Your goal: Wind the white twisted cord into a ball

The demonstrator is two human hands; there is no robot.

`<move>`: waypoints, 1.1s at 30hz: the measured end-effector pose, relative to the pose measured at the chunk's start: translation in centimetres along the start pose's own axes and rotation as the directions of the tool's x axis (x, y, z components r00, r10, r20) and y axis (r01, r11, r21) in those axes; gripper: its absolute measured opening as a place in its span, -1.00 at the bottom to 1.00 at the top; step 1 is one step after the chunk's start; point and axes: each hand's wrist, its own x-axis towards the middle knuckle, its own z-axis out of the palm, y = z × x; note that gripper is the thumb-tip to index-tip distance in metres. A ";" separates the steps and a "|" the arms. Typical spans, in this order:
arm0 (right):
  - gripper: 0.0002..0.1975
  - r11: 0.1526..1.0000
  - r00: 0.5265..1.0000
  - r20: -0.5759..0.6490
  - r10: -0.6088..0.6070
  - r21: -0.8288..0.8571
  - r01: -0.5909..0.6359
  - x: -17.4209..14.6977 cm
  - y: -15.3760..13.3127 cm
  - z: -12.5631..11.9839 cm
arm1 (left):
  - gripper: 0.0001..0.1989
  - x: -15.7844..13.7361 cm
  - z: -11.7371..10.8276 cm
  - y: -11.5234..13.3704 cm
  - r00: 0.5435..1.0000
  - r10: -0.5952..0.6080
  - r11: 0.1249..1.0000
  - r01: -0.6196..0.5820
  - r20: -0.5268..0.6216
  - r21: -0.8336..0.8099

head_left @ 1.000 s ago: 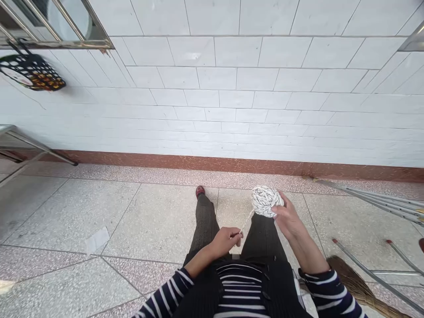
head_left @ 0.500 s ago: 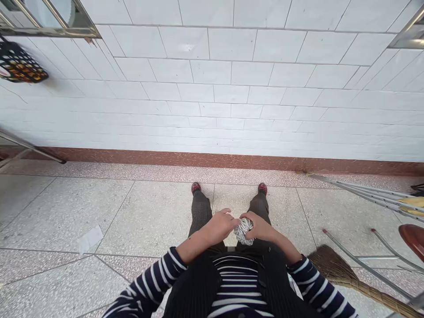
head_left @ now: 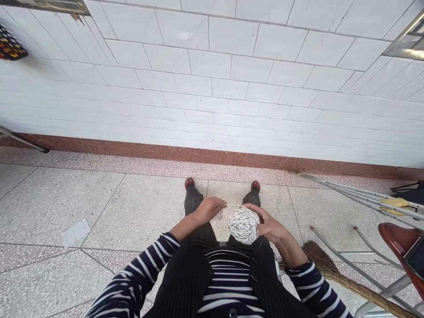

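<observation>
A ball of white cord flecked with dark (head_left: 243, 225) rests against my right hand (head_left: 269, 226), whose fingers curve around its right side and top. One thin strand (head_left: 234, 205) runs left from the top of the ball to my left hand (head_left: 208, 210). There the thumb and fingertips are pinched together on the strand. A pale loose bit (head_left: 217, 216) hangs below those fingers, too blurred to make out. Both hands are held in front of my waist, above my legs.
A white tiled wall (head_left: 225, 97) rises ahead. To the right are a straw broom (head_left: 351, 282), metal poles with yellow parts (head_left: 394, 206) and a reddish-brown chair (head_left: 394, 238). White paper (head_left: 76, 232) lies on the floor at left. A dotted bag (head_left: 11, 46) hangs at upper left.
My hands have moved apart, stretching the strand between them. The ball has turned and now shows a broad round face. My view has shifted slightly.
</observation>
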 end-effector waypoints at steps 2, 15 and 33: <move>-0.22 0.998 0.996 -0.062 -0.067 0.004 0.067 0.1 -1.2 0.5 | -0.70 -0.1 1.3 0.5 0.996 -0.092 0.975 0.087 -0.015 -0.202; -0.28 0.975 0.982 -0.022 -0.189 0.115 0.190 2.2 -2.7 2.6 | -0.71 -1.6 2.9 2.1 0.938 -0.338 0.569 0.264 0.071 -0.779; -0.32 0.976 0.981 -0.066 -0.184 0.104 0.190 1.5 -2.5 3.1 | -0.54 -1.0 3.3 -0.2 0.795 -0.604 0.563 0.375 -0.058 -0.736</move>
